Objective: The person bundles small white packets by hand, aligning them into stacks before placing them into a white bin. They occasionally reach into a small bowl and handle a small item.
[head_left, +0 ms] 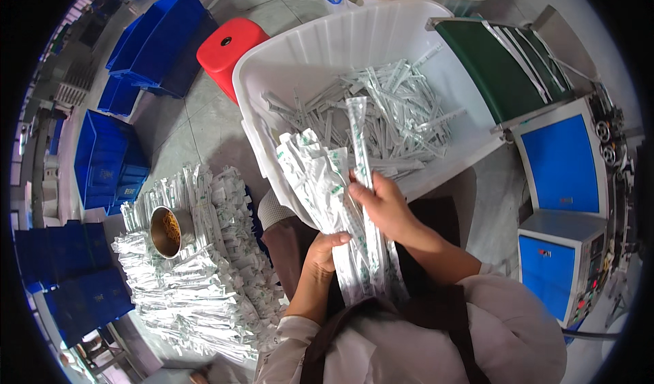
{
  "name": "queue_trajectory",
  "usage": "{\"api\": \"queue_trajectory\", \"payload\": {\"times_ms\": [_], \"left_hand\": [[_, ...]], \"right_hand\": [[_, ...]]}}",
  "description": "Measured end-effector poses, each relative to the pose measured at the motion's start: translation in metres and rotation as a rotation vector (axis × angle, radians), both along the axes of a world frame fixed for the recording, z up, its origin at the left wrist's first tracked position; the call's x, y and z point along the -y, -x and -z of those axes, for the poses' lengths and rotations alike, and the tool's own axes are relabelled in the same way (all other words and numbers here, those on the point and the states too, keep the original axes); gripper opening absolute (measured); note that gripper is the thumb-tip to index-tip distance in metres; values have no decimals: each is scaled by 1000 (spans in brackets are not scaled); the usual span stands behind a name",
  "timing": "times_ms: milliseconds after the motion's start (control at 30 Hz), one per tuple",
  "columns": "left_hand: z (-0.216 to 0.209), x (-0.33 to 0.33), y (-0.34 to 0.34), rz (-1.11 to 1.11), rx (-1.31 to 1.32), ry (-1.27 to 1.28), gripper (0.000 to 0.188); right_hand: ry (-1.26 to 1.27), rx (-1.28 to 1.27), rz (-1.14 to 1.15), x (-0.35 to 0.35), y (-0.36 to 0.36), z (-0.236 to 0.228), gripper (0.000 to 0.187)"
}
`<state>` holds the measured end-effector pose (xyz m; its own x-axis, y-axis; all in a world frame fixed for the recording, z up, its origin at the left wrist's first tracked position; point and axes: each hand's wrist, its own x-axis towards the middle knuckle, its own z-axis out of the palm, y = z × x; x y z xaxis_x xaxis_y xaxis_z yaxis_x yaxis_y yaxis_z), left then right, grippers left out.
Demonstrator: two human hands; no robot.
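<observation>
A thick bundle of long, thin white packets with green print [317,173] rests upright against my body, with my left hand [324,251] closed around its lower part. At the bundle's right side my right hand [383,203] is closed on a few of the same packets [357,129], its thumb across the front. What the packets contain cannot be made out. Just beyond both hands stands a large white tub [300,43], with many loose packets [402,105] lying in a jumble inside it.
Left of me lies a wide pile of bundled packets [197,309], topped by a metal cup of yellowish rubber bands [162,232]. Blue bins [109,159] and a red stool [228,47] stand farther left. On the right, a machine's green conveyor belt [477,64] reaches over the tub's rim.
</observation>
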<state>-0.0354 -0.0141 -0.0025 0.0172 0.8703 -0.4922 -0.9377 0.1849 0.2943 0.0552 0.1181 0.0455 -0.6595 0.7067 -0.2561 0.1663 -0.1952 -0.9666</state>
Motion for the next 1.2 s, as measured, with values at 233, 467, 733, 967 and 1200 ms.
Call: {"api": "queue_trajectory", "payload": {"times_ms": [233,467,733,967,1200], "left_hand": [[-12,-5,-5,10,-115,-5,62],[-2,-12,22,-23,117,-183,51],[25,-12,1,226,287,-392,66],[22,-16,-10,131,247,-462,76],[0,1,8,-47,-126,28,49]], "right_hand": [[-150,9,11,7,1,-7,24],[46,-124,37,-136,42,-17,41],[-182,-38,-852,-98,101,-29,35],[266,23,-746,-55,68,16,53],[339,19,29,3,10,14,43]]}}
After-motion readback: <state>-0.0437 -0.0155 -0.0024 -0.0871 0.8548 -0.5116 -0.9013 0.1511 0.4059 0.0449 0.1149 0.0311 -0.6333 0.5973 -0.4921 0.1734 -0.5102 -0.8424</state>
